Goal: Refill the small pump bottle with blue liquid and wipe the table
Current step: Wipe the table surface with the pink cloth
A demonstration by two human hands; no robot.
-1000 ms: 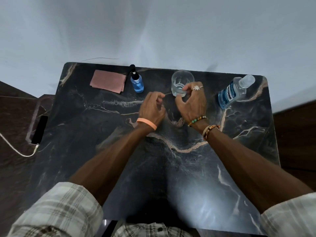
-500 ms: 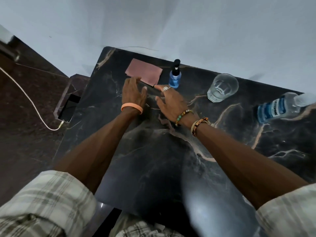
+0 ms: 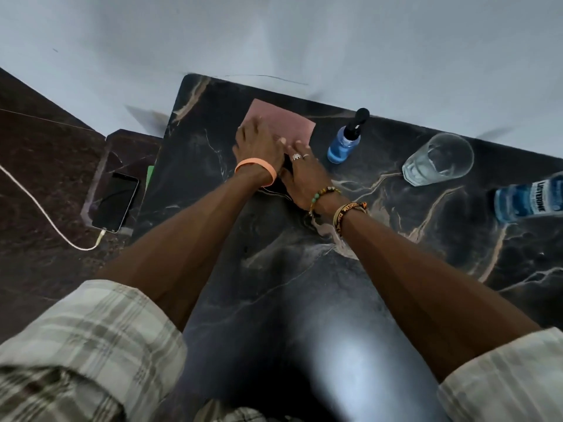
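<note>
**Pink cloth under both hands at the table's far left corner**

Plaid short sleeves [image 3: 85,345] frame the near edge of the black marble table with pale veins [image 3: 304,300], and both bare forearms reach across it toward the far left corner. The right hand [image 3: 304,175], with rings and beaded bracelets, lies low with its fingers stretched out; the fingertips touch the near edge of the flat pink square cloth [image 3: 292,123] and grip nothing. Just left of it, the left hand [image 3: 259,144], with an orange wristband, rests palm down on the cloth with its fingers straight.

The small clear pump bottle with blue liquid and a black pump top [image 3: 344,144] stands upright near the far edge, just right of the cloth and apart from it. Further right is a clear drinking glass [image 3: 438,159] holding a little clear liquid. A large clear mouthwash bottle with blue liquid [image 3: 530,199] lies on its side at the right edge. Off the left edge, a black phone [image 3: 114,202] lies plugged into a white cable [image 3: 39,208].
</note>
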